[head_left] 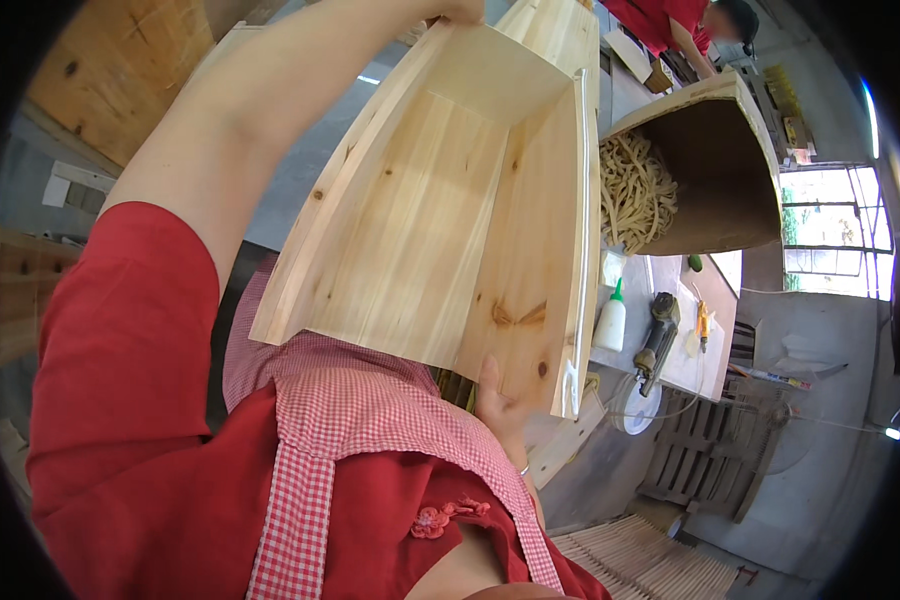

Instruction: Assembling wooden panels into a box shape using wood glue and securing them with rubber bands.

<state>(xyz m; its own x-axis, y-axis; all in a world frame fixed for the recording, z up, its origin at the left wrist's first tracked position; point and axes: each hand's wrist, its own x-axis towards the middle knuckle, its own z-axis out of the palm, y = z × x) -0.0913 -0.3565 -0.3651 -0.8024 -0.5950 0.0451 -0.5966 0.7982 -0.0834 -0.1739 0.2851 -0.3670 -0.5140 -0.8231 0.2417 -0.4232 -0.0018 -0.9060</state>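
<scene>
A pale wooden box (410,220), with knotty side boards and its near end open, is tilted in front of my body. My left hand (460,9) is closed over its far end board at the upper edge of the view, its fingers partly hidden. At the near right corner my right hand (498,405) grips the box, the thumb against the inner face and the other fingers out of sight. A glossy white line, like glue, runs along the top edge of the right side board (545,210).
Right of the box, a cardboard carton (710,180) lies with pale curled strips (635,195) in its mouth. A white squeeze bottle (611,318) with a green tip and a dark power tool (657,340) are on the workbench (685,365). Another person in red (655,25) works beyond.
</scene>
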